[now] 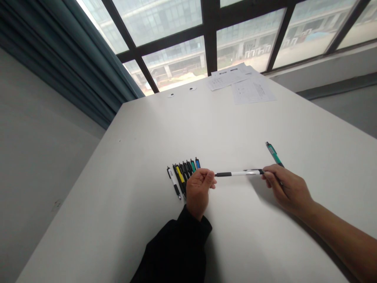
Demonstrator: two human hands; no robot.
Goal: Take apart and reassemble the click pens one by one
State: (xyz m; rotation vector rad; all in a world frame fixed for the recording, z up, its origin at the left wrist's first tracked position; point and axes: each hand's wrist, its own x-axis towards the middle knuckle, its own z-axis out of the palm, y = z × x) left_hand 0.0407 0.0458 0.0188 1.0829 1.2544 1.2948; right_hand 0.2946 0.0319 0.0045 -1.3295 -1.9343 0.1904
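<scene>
A white pen (240, 173) with a black grip is stretched level between my two hands above the table. Its grip end is pinched by my left hand (198, 192), thumb against curled fingers. At the pen's other end, by the clip, my right hand (287, 188) is closed around it. Close to my left hand lies a row of several pens: another white pen (173, 182) at the left, a yellow pen (180, 175), black ones, a green pen (193, 165) and a blue pen (197, 162). My left hand covers part of the row. Beyond my right hand lies another green pen (273, 153), partly hidden.
The white table (141, 141) reaches to the window (173, 59). Printed paper sheets (253, 92) lie at its far edge, and two small round pieces (192, 89) sit to their left. A blue curtain (73, 51) hangs at the left.
</scene>
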